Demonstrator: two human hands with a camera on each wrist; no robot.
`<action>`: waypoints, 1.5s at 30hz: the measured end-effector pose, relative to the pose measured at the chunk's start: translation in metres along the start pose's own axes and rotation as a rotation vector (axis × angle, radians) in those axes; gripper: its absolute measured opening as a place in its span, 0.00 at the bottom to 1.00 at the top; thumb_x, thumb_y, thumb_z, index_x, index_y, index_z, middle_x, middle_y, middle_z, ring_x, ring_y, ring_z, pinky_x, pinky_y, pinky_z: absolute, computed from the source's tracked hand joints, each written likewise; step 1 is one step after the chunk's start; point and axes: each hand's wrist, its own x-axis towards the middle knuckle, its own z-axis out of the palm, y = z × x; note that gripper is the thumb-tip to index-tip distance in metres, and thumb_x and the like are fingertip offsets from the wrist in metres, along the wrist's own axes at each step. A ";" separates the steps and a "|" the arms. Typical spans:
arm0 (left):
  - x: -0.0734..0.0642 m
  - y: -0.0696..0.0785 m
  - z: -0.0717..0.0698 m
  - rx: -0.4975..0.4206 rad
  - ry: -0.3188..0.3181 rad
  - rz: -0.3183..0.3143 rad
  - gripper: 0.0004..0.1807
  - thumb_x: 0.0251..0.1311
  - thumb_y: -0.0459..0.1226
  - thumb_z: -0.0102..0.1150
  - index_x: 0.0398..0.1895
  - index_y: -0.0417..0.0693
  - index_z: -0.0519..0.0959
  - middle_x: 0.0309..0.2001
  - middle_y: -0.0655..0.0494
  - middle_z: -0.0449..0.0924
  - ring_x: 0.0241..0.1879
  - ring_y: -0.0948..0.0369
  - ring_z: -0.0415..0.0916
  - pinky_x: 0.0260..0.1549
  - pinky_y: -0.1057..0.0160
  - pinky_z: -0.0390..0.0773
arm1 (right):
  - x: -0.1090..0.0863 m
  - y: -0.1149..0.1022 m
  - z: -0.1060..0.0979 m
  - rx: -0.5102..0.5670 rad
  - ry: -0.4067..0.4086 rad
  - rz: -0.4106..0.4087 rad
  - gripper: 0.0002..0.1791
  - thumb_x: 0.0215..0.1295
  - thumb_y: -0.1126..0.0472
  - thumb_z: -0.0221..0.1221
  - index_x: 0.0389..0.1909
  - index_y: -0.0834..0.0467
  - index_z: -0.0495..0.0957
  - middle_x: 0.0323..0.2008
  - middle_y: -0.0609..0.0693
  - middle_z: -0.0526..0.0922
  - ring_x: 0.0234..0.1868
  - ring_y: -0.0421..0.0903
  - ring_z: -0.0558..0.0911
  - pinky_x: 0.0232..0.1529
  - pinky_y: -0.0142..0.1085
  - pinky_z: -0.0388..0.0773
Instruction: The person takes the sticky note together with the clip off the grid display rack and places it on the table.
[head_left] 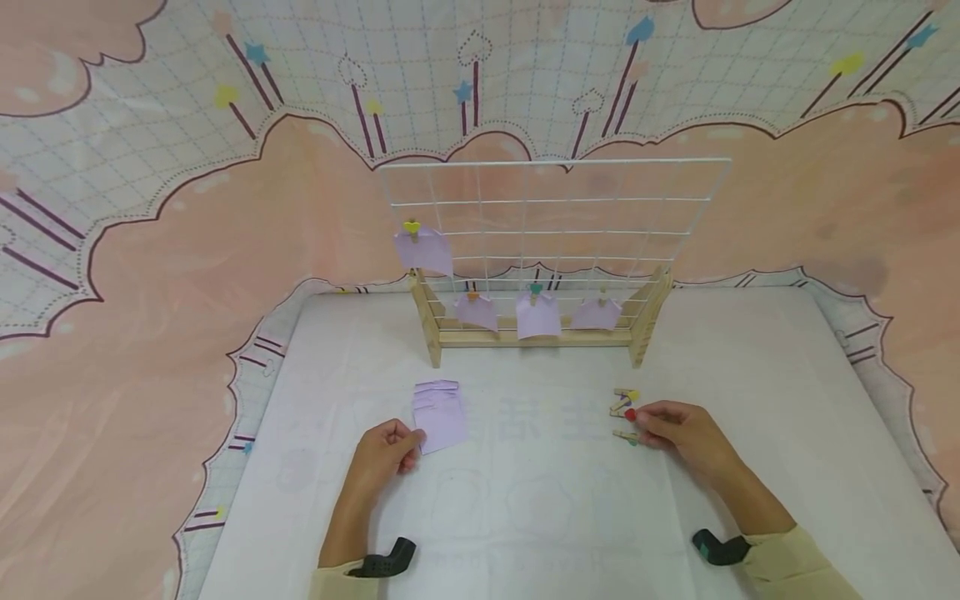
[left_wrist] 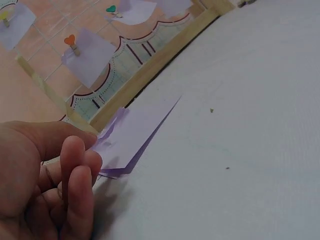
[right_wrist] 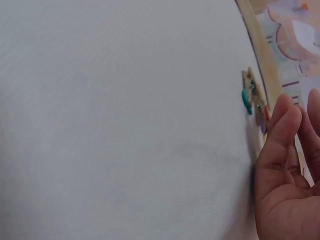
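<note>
In the head view my left hand (head_left: 386, 454) pinches the left edge of a small stack of purple paper sheets (head_left: 442, 417) on the white table. The left wrist view shows the thumb over the paper (left_wrist: 140, 132), whose near edges stand slightly fanned. My right hand (head_left: 686, 429) reaches to a few small wooden clothespins with coloured hearts. Its fingertips are at the red-heart clothespin (head_left: 628, 414); a green-heart clothespin (head_left: 624, 436) lies nearer me, a yellow-heart one (head_left: 628, 393) farther off. In the right wrist view, thumb and fingers (right_wrist: 285, 125) stand apart, with no clothespin visible between them.
A white wire grid (head_left: 555, 200) on a wooden stand (head_left: 536, 337) is at the back of the table. Several purple sheets hang on it by heart clothespins, one sheet (head_left: 423, 250) higher at the left. A patterned cloth (head_left: 187, 250) surrounds the table.
</note>
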 end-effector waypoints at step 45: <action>0.035 0.205 -0.012 -0.179 0.130 0.472 0.24 0.76 0.40 0.54 0.72 0.53 0.68 0.50 0.41 0.82 0.45 0.45 0.86 0.45 0.60 0.87 | 0.060 -0.250 0.140 -0.372 -0.067 -0.712 0.20 0.72 0.50 0.63 0.60 0.52 0.81 0.39 0.47 0.86 0.26 0.49 0.83 0.27 0.37 0.80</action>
